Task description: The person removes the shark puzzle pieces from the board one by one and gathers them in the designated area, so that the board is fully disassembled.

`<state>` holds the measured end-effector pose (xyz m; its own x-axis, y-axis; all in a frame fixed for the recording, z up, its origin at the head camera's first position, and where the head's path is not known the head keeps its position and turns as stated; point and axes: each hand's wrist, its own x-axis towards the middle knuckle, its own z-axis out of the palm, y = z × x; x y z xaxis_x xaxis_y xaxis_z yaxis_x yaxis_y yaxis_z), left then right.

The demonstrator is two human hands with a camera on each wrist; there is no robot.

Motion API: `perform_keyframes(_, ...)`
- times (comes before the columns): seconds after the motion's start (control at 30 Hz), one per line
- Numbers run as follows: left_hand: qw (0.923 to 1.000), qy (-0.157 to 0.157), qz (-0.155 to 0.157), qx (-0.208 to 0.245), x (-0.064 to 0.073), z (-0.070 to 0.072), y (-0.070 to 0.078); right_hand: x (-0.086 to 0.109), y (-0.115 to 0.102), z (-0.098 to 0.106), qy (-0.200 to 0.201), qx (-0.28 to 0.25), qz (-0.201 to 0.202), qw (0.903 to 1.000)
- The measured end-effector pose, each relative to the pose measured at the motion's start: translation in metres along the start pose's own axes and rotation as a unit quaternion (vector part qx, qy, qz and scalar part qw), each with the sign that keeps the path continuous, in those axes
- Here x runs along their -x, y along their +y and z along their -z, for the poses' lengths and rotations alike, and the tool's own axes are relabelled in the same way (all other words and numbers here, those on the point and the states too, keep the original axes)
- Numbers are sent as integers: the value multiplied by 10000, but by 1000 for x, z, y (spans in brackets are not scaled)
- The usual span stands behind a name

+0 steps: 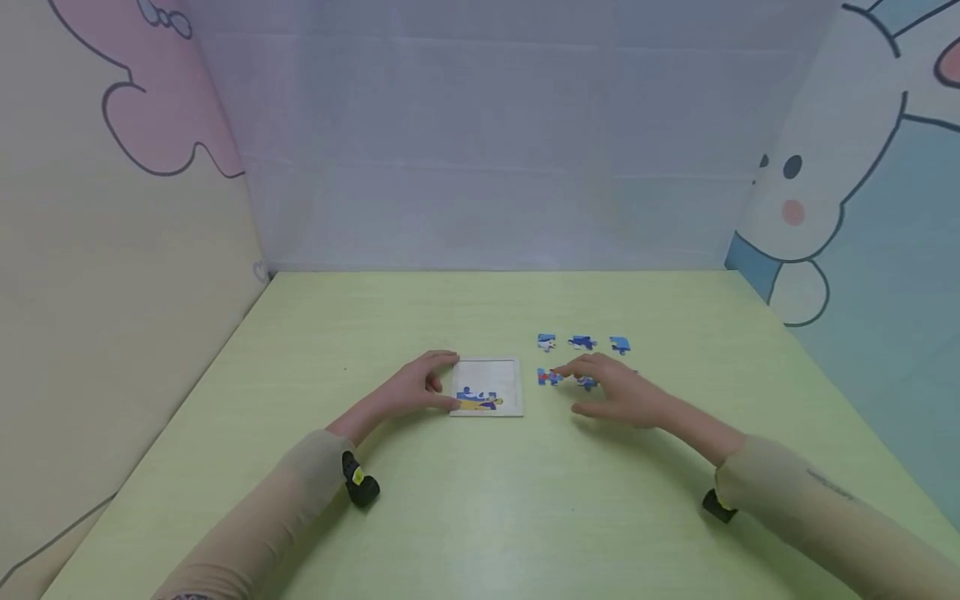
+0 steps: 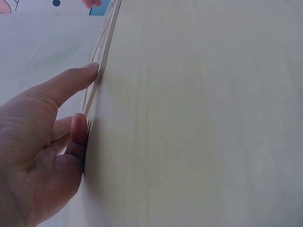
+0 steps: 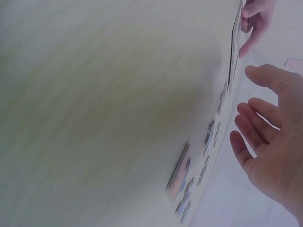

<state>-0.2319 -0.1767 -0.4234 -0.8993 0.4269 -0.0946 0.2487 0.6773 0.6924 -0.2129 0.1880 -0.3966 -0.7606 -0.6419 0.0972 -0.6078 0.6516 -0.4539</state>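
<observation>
My left hand [image 1: 408, 387] holds the left side of a small white-framed puzzle board [image 1: 491, 372], its thumb at the near corner and a finger at the far corner. A few joined yellow and blue jigsaw pieces [image 1: 478, 402] lie in the board's lower left part. My right hand [image 1: 626, 393] hovers over the loose pieces with nothing in its fingers, thumb apart from them. By its fingertips are a red and blue jigsaw piece [image 1: 547, 377] and a blue piece [image 1: 587, 383], partly hidden. In the right wrist view, the relaxed fingers [image 3: 255, 113] stand clear of the pieces.
Behind the right hand lie a white and blue piece [image 1: 547, 342], a dark blue piece [image 1: 582, 342] and a light blue piece [image 1: 620, 344] in a row. The pale yellow-green table [image 1: 465, 508] meets a pale back wall [image 1: 480, 150] and cartoon-printed side panels.
</observation>
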Motion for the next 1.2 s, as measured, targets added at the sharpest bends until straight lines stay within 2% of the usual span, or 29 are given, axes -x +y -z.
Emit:
perform_keyframes(0.37, 10000, 7, -38, 32, -1, -1, 0, -40, -29, -27, 175, -432, 174, 9988)
perform_keyframes(0.57, 10000, -4, -30, 38, -1, -1, 0, -56, -43, -44, 25, -445, -48, 9990)
perform_keyframes(0.8, 10000, -10, -33, 19, -1, -1, 0, -66, -51, -57, -137, -313, -80, 9994)
perform_keyframes(1.03, 10000, 4, -14, 51, 1, 0, 2, -72, -60, -58, -230, -139, 11, 9996)
perform_keyframes(1.2, 10000, 5, -41, 64, 1, 0, 2, -75, -62, -56, -332, -271, 37, 9991)
